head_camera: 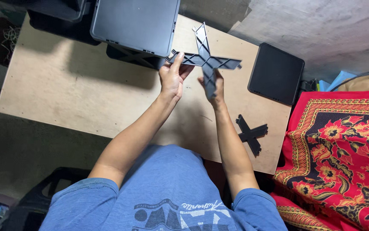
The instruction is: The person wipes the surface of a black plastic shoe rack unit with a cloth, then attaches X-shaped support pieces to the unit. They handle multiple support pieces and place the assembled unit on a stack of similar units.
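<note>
A pale wooden surface (64,85) carries a big grey tray (135,23) at its far edge, a smaller dark square tray (276,72) to the right, and a dark cross-shaped piece (251,134) near the front. Held up above the middle is a grey plastic cross (205,60). The left hand (172,77) grips one arm of it and the right hand (214,87) clasps the lower arm. Gripping near the centre, as both hands do, seems likely to limit flexing in the thin ribs.
</note>
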